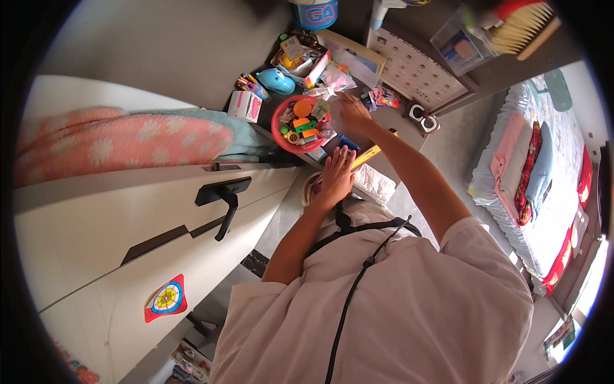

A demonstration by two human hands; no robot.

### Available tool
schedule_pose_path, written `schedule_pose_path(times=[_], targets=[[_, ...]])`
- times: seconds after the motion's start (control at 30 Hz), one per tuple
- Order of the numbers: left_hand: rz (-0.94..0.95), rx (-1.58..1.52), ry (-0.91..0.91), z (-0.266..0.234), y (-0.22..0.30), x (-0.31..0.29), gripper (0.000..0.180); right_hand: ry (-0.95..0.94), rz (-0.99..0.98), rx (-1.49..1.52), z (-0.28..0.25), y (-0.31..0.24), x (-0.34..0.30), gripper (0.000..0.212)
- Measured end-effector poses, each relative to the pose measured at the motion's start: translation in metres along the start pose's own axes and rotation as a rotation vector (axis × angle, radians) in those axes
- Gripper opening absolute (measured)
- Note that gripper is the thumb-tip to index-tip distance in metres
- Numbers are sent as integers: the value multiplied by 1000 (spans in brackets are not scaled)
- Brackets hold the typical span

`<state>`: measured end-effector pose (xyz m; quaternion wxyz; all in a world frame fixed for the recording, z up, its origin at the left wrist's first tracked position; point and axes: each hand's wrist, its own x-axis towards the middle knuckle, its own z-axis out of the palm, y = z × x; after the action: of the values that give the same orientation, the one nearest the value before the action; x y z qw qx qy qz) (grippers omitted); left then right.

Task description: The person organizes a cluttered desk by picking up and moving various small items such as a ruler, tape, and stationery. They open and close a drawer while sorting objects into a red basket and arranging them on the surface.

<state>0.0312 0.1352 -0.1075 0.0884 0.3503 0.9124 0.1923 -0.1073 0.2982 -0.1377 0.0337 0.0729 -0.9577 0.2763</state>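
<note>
My left hand lies with fingers stretched out at the near edge of the desk, beside a long yellow strip. It grips nothing that I can see. My right hand reaches over the desk, its fingers apart and pointing left toward a round red basket. Small toys fill the basket, among them an orange disc, a green block and a crumpled greenish piece. Just beyond my right hand is a pink and white plastic packet. A dark blue item shows between my hands.
Left of the basket stand a white box and a blue rounded toy. Behind are a filled carton and a dotted board. A white door with a black handle flanks my left; a bed stands right.
</note>
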Motion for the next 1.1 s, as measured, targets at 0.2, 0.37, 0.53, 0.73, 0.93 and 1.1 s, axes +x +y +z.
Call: schedule_pose_path(times=[0.2, 0.37, 0.53, 0.73, 0.93, 1.1], targets=[[-73, -49, 68, -7, -7, -9, 66, -364, 18, -293, 11, -7, 41, 39], [-88, -82, 124, -12, -11, 0, 62, -276, -79, -331, 8, -1, 50, 38], [-54, -101, 133, -13, -11, 9, 60, 124, -270, -241, -36, -20, 58, 22], [-29, -116, 105, -11, -9, 17, 59, 264, -428, -323, -103, -46, 91, 17], [-47, -99, 97, -9, -11, 17, 58, 22, -590, -702, -87, -57, 137, 16], [-74, -106, 125, -8, -14, 13, 59, -197, -623, -792, -63, -79, 162, 14]])
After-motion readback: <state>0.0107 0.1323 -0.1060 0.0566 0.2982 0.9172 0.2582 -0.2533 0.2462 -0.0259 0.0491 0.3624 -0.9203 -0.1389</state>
